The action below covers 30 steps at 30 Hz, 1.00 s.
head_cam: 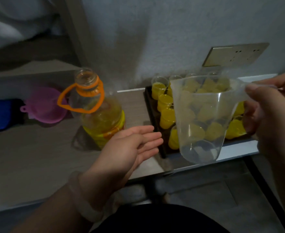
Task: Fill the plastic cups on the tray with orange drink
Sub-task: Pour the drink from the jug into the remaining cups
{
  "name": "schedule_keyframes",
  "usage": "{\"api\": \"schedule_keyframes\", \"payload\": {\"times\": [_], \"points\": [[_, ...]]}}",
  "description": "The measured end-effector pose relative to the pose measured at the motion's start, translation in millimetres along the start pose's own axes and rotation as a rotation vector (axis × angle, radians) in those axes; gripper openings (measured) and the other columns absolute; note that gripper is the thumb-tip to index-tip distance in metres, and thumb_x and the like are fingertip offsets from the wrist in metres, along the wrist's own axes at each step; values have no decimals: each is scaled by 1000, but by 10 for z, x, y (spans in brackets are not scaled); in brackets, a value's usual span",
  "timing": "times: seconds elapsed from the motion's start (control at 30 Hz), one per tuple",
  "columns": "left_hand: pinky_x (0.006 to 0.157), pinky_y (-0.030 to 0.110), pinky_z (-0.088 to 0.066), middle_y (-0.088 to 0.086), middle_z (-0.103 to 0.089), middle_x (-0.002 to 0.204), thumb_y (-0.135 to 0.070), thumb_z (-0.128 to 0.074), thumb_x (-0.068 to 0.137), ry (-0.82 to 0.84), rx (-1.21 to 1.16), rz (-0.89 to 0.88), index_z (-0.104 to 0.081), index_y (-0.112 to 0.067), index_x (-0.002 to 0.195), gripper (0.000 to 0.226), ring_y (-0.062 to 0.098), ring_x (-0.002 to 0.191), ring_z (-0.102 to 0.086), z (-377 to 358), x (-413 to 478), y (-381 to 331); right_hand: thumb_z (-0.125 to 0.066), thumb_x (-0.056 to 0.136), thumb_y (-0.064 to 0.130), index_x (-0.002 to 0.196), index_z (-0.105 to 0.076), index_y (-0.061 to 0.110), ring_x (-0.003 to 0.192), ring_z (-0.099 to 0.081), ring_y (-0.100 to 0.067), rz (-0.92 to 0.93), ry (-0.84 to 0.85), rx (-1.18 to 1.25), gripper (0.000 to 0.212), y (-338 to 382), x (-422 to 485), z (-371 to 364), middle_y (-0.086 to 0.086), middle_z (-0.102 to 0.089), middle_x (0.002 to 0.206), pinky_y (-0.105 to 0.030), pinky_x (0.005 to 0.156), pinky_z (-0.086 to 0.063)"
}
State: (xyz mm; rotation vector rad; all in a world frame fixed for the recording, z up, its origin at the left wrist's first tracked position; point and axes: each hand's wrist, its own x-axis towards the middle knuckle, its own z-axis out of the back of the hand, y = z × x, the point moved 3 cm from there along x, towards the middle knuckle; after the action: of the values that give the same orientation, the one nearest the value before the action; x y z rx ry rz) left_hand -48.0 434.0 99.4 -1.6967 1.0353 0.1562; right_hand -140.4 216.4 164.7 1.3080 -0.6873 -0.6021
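A dark tray (pixel 149 105) on the table holds several small plastic cups (pixel 165 102) filled with orange drink. My right hand (pixel 272 111) grips the handle of a clear plastic measuring jug (pixel 200 118), held upright and seemingly empty above the tray's front half. Through the jug more filled cups show. My left hand (pixel 135 145) hovers palm up with straight fingers between the bottle and the tray, holding nothing. A large uncapped bottle (pixel 98 111) with an orange handle ring stands to the left, about half full of orange drink.
A pink funnel (pixel 46 106) lies on the table behind the bottle, beside a blue object (pixel 0 113). A wall socket plate (pixel 234 54) sits behind the tray. The table's front edge (pixel 197 167) runs just below the jug.
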Motion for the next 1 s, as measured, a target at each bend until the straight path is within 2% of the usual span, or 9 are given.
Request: {"api": "schedule_keyframes", "payload": {"times": [0.07,0.2,0.33,0.37,0.47,0.57,0.77,0.87,1.0], "points": [[88,36,-53,17,-69,105,10,-28,93,9,26,-1,-58,-6,101,35,24,98,-68,130,-33,-50,-72,61,62,100,-51,2,35,-36,-16,-38,-47,30,74,-18,3,-86,-3,-46,56,-20,39,-33],[83,32,-55,16,-68,107,10,-30,94,47,79,34,-58,-7,102,33,22,99,-68,362,-92,-92,-64,71,48,102,-43,9,38,-36,-13,41,-129,110,54,29,-1,-306,4,-42,59,-18,39,-32],[82,29,-55,14,-68,110,8,-33,94,78,134,52,-57,-8,105,32,20,100,-68,534,-147,-99,-70,71,56,107,-52,-3,54,-57,-20,150,-205,111,72,11,-83,-515,-5,-59,70,-25,51,-47],[84,29,-55,14,-67,111,7,-33,94,82,148,52,-57,-9,106,31,20,100,-68,563,-163,-99,-68,76,51,107,-54,-4,59,-60,-20,196,-214,97,65,40,-119,-583,-4,-62,72,-27,55,-50],[88,32,-53,13,-68,110,6,-35,94,87,185,48,-58,-9,105,30,20,101,-68,621,-192,-89,-57,89,18,96,-48,14,65,-61,-7,342,-222,82,12,103,-213,-770,14,-64,71,-23,62,-49],[89,31,-54,11,-69,110,5,-36,94,76,217,30,-58,-8,110,31,18,100,-68,628,-174,-65,-54,91,8,93,-44,19,67,-58,3,323,-177,129,15,57,-217,-912,20,-63,70,-19,67,-48],[86,17,-52,0,-66,114,4,-37,96,62,464,-168,-56,-17,116,34,1,101,-64,543,-92,-47,-58,93,8,90,-48,18,66,-61,2,145,-128,163,14,-183,12,-1180,17,-64,66,-19,66,-49],[86,11,-48,-1,-64,117,7,-43,94,61,553,-310,-56,-21,114,36,-4,103,-61,531,-74,-64,-61,92,11,88,-50,21,70,-63,0,89,-91,146,15,-323,141,-1346,10,-62,74,-21,71,-51],[88,9,-44,-8,-63,118,-9,-48,87,82,756,-587,-55,-30,117,38,-5,109,-59,579,-106,-79,-65,84,28,91,-51,24,85,-67,-19,49,-16,51,15,-544,272,-1564,-1,-64,87,-34,79,-55]]}}
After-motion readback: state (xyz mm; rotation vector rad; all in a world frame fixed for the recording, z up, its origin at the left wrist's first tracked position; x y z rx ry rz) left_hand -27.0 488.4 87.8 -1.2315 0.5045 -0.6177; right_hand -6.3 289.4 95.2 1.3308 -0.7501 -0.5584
